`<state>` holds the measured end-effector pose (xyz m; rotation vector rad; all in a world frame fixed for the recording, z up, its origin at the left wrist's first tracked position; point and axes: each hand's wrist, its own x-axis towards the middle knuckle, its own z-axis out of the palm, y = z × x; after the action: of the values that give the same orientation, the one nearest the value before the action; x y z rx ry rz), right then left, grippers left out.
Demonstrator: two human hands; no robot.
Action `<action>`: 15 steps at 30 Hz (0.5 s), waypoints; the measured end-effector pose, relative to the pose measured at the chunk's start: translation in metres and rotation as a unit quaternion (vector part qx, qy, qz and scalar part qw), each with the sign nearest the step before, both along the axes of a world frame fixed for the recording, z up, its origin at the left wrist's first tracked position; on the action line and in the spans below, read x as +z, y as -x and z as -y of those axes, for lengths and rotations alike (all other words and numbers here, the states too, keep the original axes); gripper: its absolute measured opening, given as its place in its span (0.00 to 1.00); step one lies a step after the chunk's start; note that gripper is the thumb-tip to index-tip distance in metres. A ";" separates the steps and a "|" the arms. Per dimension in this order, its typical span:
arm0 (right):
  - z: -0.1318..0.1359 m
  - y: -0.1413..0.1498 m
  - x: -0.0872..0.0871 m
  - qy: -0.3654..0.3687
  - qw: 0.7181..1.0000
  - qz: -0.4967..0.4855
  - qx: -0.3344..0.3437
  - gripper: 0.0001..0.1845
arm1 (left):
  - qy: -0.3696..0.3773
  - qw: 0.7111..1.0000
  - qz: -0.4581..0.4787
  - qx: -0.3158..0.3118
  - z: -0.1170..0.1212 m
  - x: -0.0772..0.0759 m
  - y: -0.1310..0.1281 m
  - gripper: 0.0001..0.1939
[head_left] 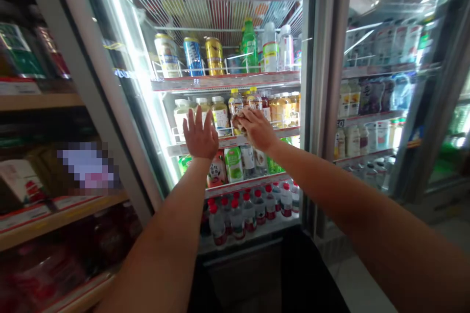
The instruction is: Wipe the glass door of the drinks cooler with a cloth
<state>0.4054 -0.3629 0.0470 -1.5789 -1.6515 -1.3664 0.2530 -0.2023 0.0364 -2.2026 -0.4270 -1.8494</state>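
Observation:
My left hand is raised with its palm forward and fingers spread, holding nothing. It appears to lie flat on the glass front of a lit drinks cooler, before a row of pale capped bottles. To its right, my right hand is closed over a crumpled brownish cloth, held up in front of yellow-capped bottles. The fingers hide part of the cloth. Whether the cloth presses on the glass cannot be told for certain.
Cans and a green bottle stand on the shelf above. Red-capped water bottles fill the bottom. A metal door frame borders the right side, with another cooler beyond. Wooden shelves with packaged goods are on the left.

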 end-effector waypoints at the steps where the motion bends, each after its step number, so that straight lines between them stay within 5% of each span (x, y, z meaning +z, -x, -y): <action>1: 0.000 -0.001 -0.002 -0.010 1.000 -0.008 -0.002 0.18 | -0.004 1.000 0.000 -0.001 0.000 0.000 0.000 0.30; 7: 0.002 -0.001 -0.014 0.041 0.998 0.052 0.013 0.17 | -0.044 0.999 0.018 0.017 -0.004 -0.002 -0.001 0.29; 12: 0.001 0.000 -0.005 -0.038 0.999 -0.027 0.004 0.20 | -0.072 0.997 0.019 0.027 -0.006 -0.003 -0.002 0.28; 15: 0.001 0.001 -0.010 0.010 1.000 0.012 0.014 0.19 | -0.076 0.996 0.023 0.032 -0.006 -0.003 -0.002 0.27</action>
<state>0.4049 -0.3641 0.0372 -1.5506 -1.7005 -1.3624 0.2552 -0.1961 0.0331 -2.0291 -0.3482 -1.8373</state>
